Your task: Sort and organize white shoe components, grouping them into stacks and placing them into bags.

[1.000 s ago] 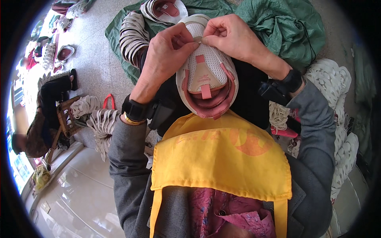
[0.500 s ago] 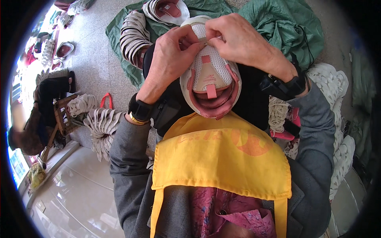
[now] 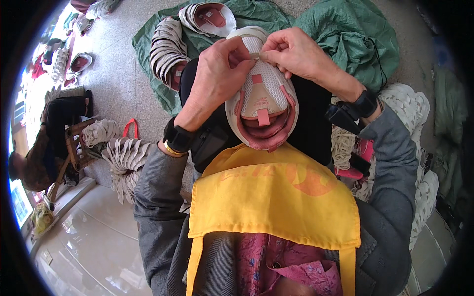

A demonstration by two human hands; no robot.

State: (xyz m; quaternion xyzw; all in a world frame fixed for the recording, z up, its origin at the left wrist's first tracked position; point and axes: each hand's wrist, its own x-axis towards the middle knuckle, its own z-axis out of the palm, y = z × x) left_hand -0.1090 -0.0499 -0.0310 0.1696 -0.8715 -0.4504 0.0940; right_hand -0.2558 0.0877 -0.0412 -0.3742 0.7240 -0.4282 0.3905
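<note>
A white mesh shoe [image 3: 265, 91] with a beige tongue and pink lining rests on my lap, its heel opening toward me and its toe pointing away. Over the front of the tongue, my left hand [image 3: 220, 69] is closed, with thumb and forefinger pinched on a short pale strip [image 3: 255, 56] that looks like a shoelace. My right hand [image 3: 296, 52] pinches the same strip from the other side, its fingertips nearly meeting the left ones. The fingers hide most of the strip and part of the shoe's front.
Nested shoe uppers [image 3: 168, 47] lie on green sacking [image 3: 143, 54] at the far left, and a green sack [image 3: 348, 39] bulges at the far right. Cream laces [image 3: 341, 148] hang at my right by stacked white soles [image 3: 407, 106]. Another person [image 3: 37, 165] sits at left.
My right hand has lowered slightly and its fingers have curled closer to the left fingertips. The head view has shifted a little; both hands stay at the shoe's front.
</note>
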